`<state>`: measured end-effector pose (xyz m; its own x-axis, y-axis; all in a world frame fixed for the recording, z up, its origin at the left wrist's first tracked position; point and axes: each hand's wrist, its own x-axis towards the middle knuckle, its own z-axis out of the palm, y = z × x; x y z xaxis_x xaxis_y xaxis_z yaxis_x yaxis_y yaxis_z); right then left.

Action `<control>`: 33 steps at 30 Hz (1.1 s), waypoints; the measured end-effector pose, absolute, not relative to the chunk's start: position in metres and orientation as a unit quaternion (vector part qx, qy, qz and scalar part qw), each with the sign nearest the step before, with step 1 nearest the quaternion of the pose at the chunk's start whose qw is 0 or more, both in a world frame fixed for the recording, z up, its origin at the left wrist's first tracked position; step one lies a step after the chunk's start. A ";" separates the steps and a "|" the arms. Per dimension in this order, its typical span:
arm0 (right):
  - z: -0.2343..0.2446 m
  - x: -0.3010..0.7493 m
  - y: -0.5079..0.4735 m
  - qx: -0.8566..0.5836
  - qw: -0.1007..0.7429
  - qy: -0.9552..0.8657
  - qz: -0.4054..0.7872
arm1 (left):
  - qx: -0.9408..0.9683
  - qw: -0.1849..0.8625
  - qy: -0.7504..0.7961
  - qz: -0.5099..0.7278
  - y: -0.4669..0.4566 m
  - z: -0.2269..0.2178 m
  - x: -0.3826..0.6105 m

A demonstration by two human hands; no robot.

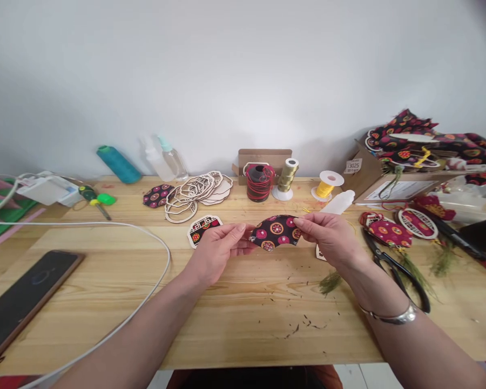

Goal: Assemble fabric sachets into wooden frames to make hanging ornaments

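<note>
A dark piece of patterned fabric [276, 232] with magenta and orange round motifs is stretched between my two hands above the table. My left hand [224, 246] pinches its left end between thumb and fingers. At its right end my right hand [328, 235] grips the edge, thumb on top. The fabric has a curved upper edge; whether a stiff backing lies behind it I cannot tell. Just behind my left hand lies a framed patterned piece [202, 229] with a white lattice. Part of another pale frame [319, 253] shows beneath my right hand.
Wooden frames [200, 189] lie piled at the back, near a red thread spool [258, 183], a gold thread cone [287, 178] and a yellow spool [328, 186]. Black scissors [397, 270] lie at right, below a fabric-filled box [389, 181]. A phone [28, 297] and white cable [162, 273] occupy the left.
</note>
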<state>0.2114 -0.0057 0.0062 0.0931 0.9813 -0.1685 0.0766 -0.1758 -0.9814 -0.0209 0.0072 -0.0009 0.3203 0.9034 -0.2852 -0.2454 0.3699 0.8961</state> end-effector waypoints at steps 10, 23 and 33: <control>0.003 0.211 -0.004 -0.594 0.439 -0.449 0.503 | 0.385 0.712 0.430 0.399 0.007 0.001 -0.019; 0.004 0.210 -0.005 -0.601 0.433 -0.433 0.514 | 0.392 0.690 0.456 0.403 0.008 -0.001 -0.016; 0.008 0.213 -0.004 -0.621 0.366 -0.440 0.536 | 0.386 0.688 0.491 0.370 0.009 -0.002 -0.017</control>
<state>0.2126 -0.0041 0.0078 0.0384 0.9385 -0.3430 0.1548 -0.3447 -0.9258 -0.0170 0.0091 -0.0017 0.2450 0.8877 -0.3899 -0.1308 0.4287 0.8939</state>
